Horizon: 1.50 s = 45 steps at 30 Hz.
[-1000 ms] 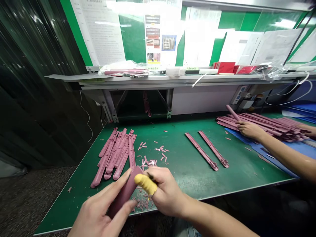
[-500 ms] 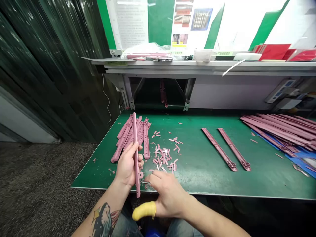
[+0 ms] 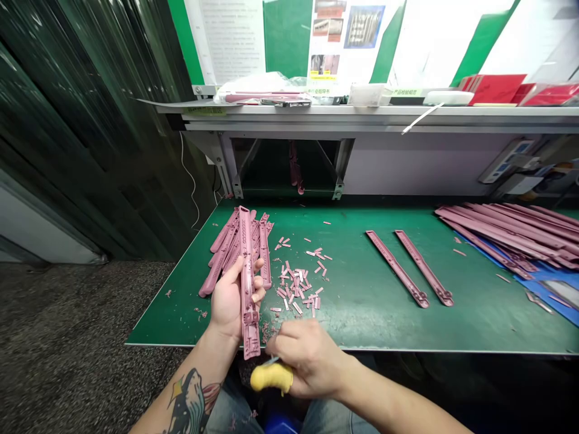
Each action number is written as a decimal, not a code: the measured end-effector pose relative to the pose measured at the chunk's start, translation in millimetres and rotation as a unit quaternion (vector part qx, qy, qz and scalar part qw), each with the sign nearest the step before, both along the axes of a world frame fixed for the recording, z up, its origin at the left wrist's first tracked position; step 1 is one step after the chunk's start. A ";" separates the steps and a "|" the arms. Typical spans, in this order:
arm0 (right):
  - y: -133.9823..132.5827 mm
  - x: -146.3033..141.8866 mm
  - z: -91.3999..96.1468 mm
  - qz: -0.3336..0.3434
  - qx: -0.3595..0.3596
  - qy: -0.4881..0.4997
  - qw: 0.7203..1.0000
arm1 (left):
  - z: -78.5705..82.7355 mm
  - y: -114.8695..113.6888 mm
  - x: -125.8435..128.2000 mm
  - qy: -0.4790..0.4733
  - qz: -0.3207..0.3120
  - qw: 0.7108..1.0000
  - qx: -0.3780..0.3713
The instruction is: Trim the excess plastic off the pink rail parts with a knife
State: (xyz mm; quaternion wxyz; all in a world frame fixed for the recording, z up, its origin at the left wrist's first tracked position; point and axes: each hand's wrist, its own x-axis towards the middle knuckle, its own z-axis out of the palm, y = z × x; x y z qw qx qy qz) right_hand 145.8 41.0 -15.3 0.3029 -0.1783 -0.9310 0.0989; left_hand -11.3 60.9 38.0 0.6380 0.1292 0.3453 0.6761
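Observation:
My left hand (image 3: 228, 301) is wrapped round a long pink plastic strip (image 3: 246, 277), held upright over the table's front edge with its ribbed, hollow side facing me. Just right of the strip's lower end, apart from it, is my right hand (image 3: 307, 355). Its curled fingers and the thumb, in a yellow finger cot (image 3: 271, 377), pinch a small metal blade (image 3: 270, 361), mostly hidden by the fingers. Behind my left hand lies a pile of similar strips (image 3: 221, 256). Small pink offcuts (image 3: 296, 286) are scattered beside it.
Two pink strips (image 3: 398, 268) (image 3: 425, 268) lie side by side on the green table (image 3: 353, 319). A large stack of long pink parts (image 3: 511, 232) rests on blue sheeting (image 3: 552, 283) at the right. A metal shelf (image 3: 362, 114) spans the back, above a dark chute opening (image 3: 271, 169).
My left hand has turned the strip from its narrow smooth edge to its ribbed side. My right hand has moved slightly down, its thumb closing toward the fingers, and the blade now shows.

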 end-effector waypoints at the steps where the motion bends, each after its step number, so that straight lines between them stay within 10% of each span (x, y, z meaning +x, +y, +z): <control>1: 1.8 -0.2 1.5 -0.014 -0.020 0.004 1.000 | 1.7 -0.8 -0.4 -0.016 -0.012 1.000 0.008; 12: 3.7 -6.1 9.1 0.009 -0.007 -0.008 1.000 | 10.3 -4.6 8.8 -0.141 -0.069 0.987 0.045; 15: -14.2 -2.3 0.7 0.061 -0.138 0.059 0.987 | 10.8 -3.1 6.4 -0.138 -0.053 0.988 0.039; 19: -52.2 -2.6 -36.0 0.034 -0.517 0.194 0.833 | 3.2 0.1 -1.4 -0.091 -0.010 0.996 0.019; 23: -65.7 3.3 -55.2 0.032 -0.730 0.151 0.666 | -8.0 4.0 -8.7 0.010 0.019 1.000 -0.019; 24: -61.3 7.3 -49.8 0.033 -0.725 0.140 0.674 | -9.3 5.1 -9.4 0.040 0.015 0.999 -0.026; 28: -27.5 24.8 -6.9 -0.014 -0.418 0.140 0.898 | -7.4 9.9 -6.2 0.146 -0.027 0.988 -0.040; 30: -13.3 29.4 9.1 -0.033 -0.295 0.107 0.949 | -5.6 12.4 -2.6 0.182 -0.042 0.982 -0.038; 40: 0.2 28.5 10.2 -0.108 -0.186 0.036 0.976 | -4.7 18.5 8.8 0.247 -0.080 0.965 -0.040; 45: 5.8 28.9 -3.5 -0.179 -0.142 0.180 0.957 | -14.6 26.4 12.8 0.234 -0.069 0.969 -0.044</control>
